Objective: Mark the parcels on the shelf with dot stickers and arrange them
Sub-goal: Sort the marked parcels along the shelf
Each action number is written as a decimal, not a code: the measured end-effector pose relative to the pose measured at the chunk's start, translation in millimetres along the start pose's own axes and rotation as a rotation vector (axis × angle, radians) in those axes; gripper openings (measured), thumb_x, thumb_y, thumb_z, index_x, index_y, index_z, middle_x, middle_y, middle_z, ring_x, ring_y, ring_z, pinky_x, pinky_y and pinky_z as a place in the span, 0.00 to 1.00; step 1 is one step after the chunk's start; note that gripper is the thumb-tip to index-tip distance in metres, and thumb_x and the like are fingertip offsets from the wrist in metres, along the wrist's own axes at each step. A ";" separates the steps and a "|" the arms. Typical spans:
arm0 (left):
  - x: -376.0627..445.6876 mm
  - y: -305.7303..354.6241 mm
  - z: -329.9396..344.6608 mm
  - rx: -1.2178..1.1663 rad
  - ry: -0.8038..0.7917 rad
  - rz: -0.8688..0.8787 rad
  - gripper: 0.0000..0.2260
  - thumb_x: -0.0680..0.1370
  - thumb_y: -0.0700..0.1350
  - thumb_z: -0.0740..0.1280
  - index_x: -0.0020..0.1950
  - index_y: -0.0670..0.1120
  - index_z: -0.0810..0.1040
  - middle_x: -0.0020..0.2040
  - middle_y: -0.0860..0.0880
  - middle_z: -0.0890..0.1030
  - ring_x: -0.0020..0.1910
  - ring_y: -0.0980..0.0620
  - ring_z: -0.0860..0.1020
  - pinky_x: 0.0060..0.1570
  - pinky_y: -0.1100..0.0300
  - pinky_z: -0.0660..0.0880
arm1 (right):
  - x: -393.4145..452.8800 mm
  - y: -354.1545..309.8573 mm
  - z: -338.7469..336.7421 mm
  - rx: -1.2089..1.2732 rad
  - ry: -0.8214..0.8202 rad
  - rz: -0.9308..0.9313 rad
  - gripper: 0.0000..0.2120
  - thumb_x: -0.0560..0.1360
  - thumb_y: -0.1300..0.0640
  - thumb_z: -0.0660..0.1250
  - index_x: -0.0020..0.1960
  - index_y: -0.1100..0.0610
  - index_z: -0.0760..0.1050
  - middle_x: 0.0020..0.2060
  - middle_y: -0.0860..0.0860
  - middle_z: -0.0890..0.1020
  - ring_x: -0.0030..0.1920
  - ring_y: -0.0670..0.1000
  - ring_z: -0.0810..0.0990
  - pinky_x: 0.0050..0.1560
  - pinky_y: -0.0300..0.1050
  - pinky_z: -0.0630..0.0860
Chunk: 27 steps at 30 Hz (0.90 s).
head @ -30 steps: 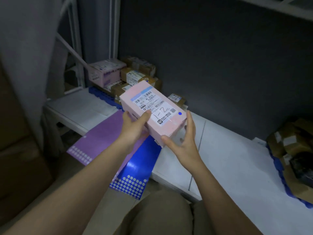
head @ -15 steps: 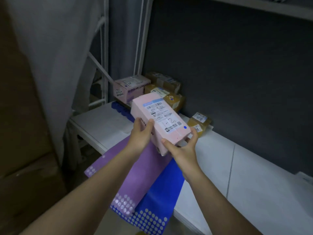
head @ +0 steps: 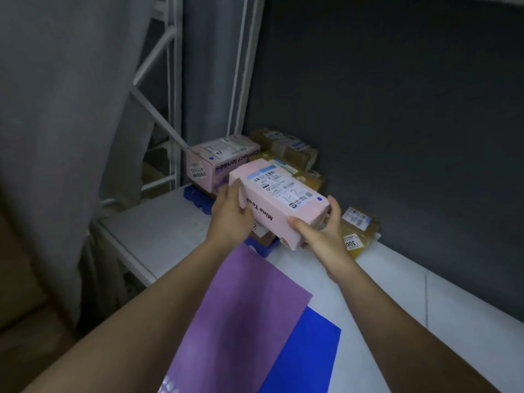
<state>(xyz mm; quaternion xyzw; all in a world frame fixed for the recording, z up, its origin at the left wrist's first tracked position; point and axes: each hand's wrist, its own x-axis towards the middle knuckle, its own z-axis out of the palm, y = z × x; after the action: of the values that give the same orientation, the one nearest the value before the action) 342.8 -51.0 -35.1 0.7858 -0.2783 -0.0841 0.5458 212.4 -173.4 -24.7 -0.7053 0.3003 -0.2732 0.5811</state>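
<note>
Right now I have the pink parcel (head: 279,201) lifted above the white shelf (head: 158,234), held between both hands. My left hand (head: 231,215) grips its far-left end, fingers curled around the side of the box, and my right hand (head: 317,232) clasps the near-right end, thumb on the side face and fingers wrapped over the end. The box lies tilted, its shipping label facing up, with a blue dot sticker (head: 319,198) on the top face near the right corner.

Just beyond my left hand, at the far left of the shelf, stands a pink contact-lens box (head: 224,160) with a blue dot (head: 211,158) of its own on top. Brown cardboard parcels (head: 286,147) are stacked behind and to the right of it, against the dark back wall. A small yellowish parcel (head: 358,231) sits on the shelf just right of my right hand. A blue tray edge (head: 195,198) shows under the stack.

Nearer to me, a purple sticker sheet (head: 241,316) lies on the shelf, overlapping a blue sticker sheet (head: 306,353) to its right.
</note>
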 end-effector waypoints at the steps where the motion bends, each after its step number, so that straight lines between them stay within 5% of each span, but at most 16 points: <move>1: 1.1 -2.0 3.6 -0.007 -0.013 0.001 0.27 0.78 0.38 0.60 0.76 0.49 0.57 0.75 0.47 0.57 0.72 0.46 0.61 0.70 0.53 0.62 | 4.2 1.3 3.1 0.000 0.005 0.008 0.51 0.68 0.56 0.77 0.77 0.44 0.46 0.68 0.45 0.66 0.65 0.46 0.68 0.63 0.57 0.74; 5: 3.9 -3.2 14.3 0.000 -0.057 0.030 0.28 0.79 0.38 0.59 0.77 0.50 0.55 0.76 0.49 0.54 0.71 0.45 0.63 0.69 0.48 0.65 | 16.0 -1.4 14.9 0.008 0.025 0.007 0.51 0.69 0.53 0.76 0.78 0.45 0.43 0.67 0.42 0.66 0.65 0.45 0.69 0.64 0.55 0.73; 9: 1.2 2.5 22.4 0.037 -0.078 0.039 0.31 0.79 0.39 0.60 0.78 0.49 0.49 0.77 0.48 0.51 0.74 0.45 0.56 0.72 0.51 0.60 | 15.0 -1.1 10.3 -0.014 -0.025 -0.027 0.31 0.73 0.51 0.71 0.67 0.41 0.57 0.53 0.30 0.70 0.49 0.29 0.74 0.53 0.34 0.76; 12: -9.6 7.7 29.0 0.210 0.032 0.073 0.33 0.78 0.41 0.63 0.78 0.48 0.49 0.77 0.44 0.49 0.75 0.44 0.49 0.72 0.50 0.52 | 13.1 20.4 -6.3 -0.085 0.132 0.002 0.35 0.71 0.37 0.67 0.73 0.44 0.59 0.68 0.43 0.69 0.65 0.44 0.71 0.63 0.45 0.71; 16: -28.0 6.2 49.0 0.369 0.107 0.347 0.32 0.73 0.40 0.67 0.75 0.46 0.59 0.74 0.41 0.57 0.73 0.41 0.54 0.71 0.42 0.54 | 21.0 65.1 -49.4 -0.661 0.467 -0.080 0.27 0.76 0.57 0.67 0.72 0.53 0.65 0.72 0.57 0.62 0.70 0.58 0.61 0.66 0.47 0.61; 21: -27.4 9.4 79.4 0.692 0.181 0.586 0.29 0.66 0.39 0.71 0.67 0.43 0.71 0.69 0.39 0.69 0.70 0.40 0.60 0.69 0.36 0.54 | 60.2 82.7 -71.5 -1.043 0.433 0.076 0.39 0.72 0.45 0.70 0.76 0.48 0.54 0.75 0.59 0.50 0.72 0.64 0.53 0.71 0.56 0.55; 27: -11.9 18.1 88.6 0.885 0.211 0.639 0.24 0.68 0.43 0.68 0.64 0.43 0.73 0.66 0.39 0.71 0.68 0.39 0.64 0.69 0.39 0.49 | 96.0 93.4 -76.7 -1.040 0.374 0.301 0.40 0.71 0.32 0.64 0.75 0.45 0.53 0.75 0.59 0.44 0.72 0.68 0.51 0.69 0.64 0.59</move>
<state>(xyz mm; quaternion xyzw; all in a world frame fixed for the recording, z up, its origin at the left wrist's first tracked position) 288.1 -121.1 -55.4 0.8208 -0.4555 0.2895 0.1869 210.4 -308.2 -99.6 -0.7876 0.5900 -0.1242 0.1271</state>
